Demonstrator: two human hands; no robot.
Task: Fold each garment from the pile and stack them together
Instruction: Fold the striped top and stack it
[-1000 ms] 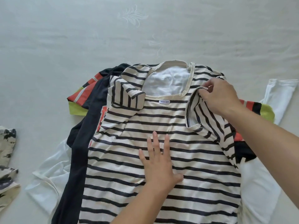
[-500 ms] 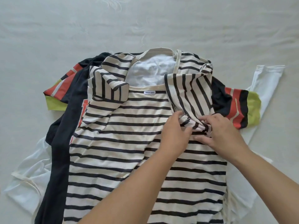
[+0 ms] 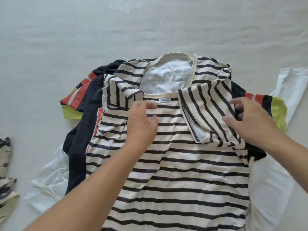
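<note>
A cream shirt with black stripes (image 3: 191,172) lies spread on top of the pile, neckline away from me. Both its short sleeves are folded inward over the chest. My left hand (image 3: 141,122) rests on the chest just below the left sleeve, fingers loosely bent and holding nothing. My right hand (image 3: 250,120) lies on the folded right sleeve (image 3: 208,104) with its fingers spread. Under the striped shirt lie a dark navy shirt (image 3: 80,130) with orange and lime sleeves and a white garment (image 3: 275,189).
A folded cream garment with dark blotches (image 3: 6,172) sits at the left edge. Everything lies on a pale grey sheet (image 3: 66,39) with faint embroidery, which stretches wide beyond the pile.
The right sleeve has been laid inward over the chest. Both hands let go of its hem; my left hand slid left across the chest and my right hand moved right onto the sleeve.
</note>
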